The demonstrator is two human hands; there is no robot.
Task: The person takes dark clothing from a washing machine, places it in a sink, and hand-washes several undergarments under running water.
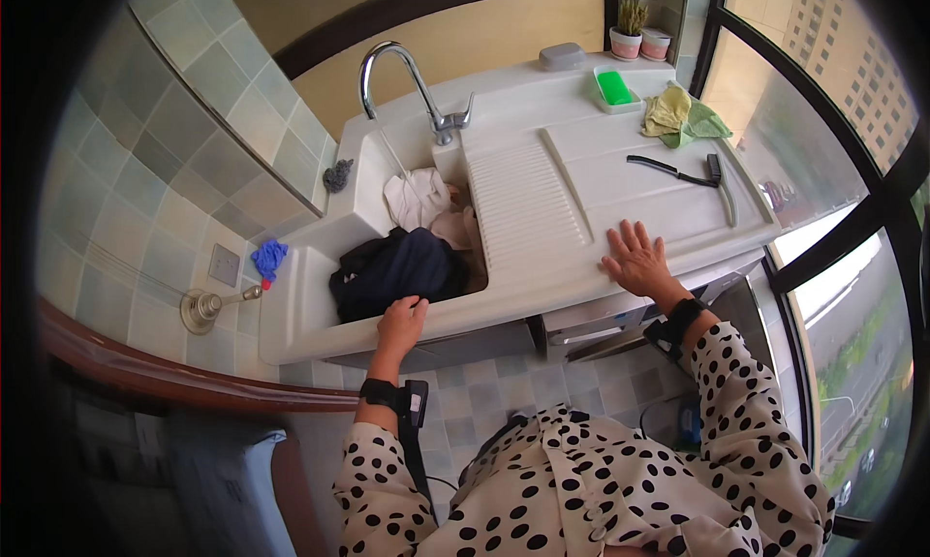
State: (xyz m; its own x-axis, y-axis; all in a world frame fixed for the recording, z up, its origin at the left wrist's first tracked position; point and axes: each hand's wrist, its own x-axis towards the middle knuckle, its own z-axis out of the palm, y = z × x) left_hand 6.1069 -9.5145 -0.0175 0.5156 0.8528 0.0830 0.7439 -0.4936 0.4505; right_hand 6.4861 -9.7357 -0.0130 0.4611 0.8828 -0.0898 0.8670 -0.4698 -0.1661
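Observation:
My left hand (402, 327) rests on the front rim of a white laundry sink (465, 304), holding no item. Just beyond it, dark navy clothing (414, 266) lies heaped in the basin and partly over its edge. White and pale pink cloth (425, 197) sits deeper in, under a thin stream of water from the chrome gooseneck faucet (396, 48). My right hand (636, 260) lies flat with fingers spread on the counter, to the right of the ribbed washboard (529, 201). Part of the basin's contents is hidden by the dark clothing.
At the counter's right are a black-bristled brush (712, 170), yellow and green cloths (683, 115) and a green soap bar (615, 88) in a dish. Potted plants (626, 37) stand at the back corner. Left, a blue crumpled cloth (269, 258) hangs by the tiled wall (156, 208). Windows (821, 143) flank the right.

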